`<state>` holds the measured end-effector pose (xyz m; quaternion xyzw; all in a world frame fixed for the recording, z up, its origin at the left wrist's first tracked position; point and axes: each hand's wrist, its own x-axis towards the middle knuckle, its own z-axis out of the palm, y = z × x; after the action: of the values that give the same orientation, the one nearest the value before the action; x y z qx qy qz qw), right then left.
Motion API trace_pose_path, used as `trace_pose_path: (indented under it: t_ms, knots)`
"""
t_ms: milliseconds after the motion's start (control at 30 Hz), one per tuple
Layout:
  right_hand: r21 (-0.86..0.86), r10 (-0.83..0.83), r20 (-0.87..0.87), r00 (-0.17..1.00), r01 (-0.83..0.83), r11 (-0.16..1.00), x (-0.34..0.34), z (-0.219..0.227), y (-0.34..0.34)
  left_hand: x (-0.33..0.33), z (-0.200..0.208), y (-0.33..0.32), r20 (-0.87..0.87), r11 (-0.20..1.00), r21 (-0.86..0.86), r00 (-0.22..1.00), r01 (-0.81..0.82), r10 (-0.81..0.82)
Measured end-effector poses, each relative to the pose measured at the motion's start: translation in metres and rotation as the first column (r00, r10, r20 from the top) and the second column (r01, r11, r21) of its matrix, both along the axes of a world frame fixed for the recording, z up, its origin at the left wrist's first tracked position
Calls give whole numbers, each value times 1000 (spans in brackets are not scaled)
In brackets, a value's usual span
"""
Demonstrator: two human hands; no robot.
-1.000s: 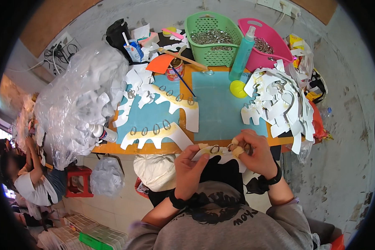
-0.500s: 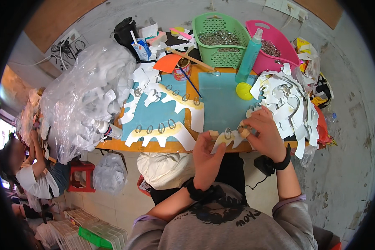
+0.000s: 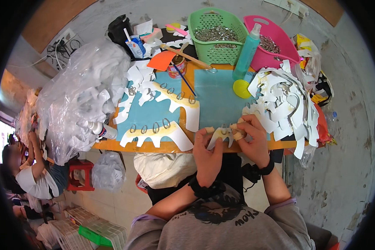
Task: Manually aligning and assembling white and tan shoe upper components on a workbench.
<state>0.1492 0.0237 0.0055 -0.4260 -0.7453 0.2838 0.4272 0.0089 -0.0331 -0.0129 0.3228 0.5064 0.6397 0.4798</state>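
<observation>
My left hand [image 3: 207,157] pinches a white scalloped cut-out piece [image 3: 217,134] near the table's front edge. One oval metal loop [image 3: 223,129] stands on the piece's yellowish band. At its right end, the closed fingertips of my right hand [image 3: 254,139] seem to pinch a second loop, partly covered by the fingers. Beige covers wrap some fingertips on both hands. Left of my hands lie two similar white pieces, a near one [image 3: 177,135] and a farther one [image 3: 190,114], each carrying several metal loops. A heap of white pieces [image 3: 285,102] lies beyond my right hand.
Green [image 3: 216,54] and pink [image 3: 273,60] baskets of metal loops stand at the back, beside a teal spray bottle [image 3: 246,52]. A tin [image 3: 177,68] with a blue-handled brush [image 3: 183,79] stands left of them. Plastic-bagged pieces [image 3: 83,91] fill the left side, where another person [image 3: 35,179] works.
My right hand has come left, closer to my left hand and the piece's standing loop. The whole view has shifted slightly. The other pieces on the table look unchanged.
</observation>
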Motion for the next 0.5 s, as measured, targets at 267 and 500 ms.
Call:
trace_pose_path:
  t_ms: [267, 500]
  knots:
    - [122, 60, 35, 998, -64, 990, 0, -4, 3, 0, -5, 2, -104, 997, 77, 995, 10, -1]
    - [79, 16, -72, 997, -10, 997, -10, 4, -3, 1, -3, -1, 24, 995, 97, 1000, 12, -15]
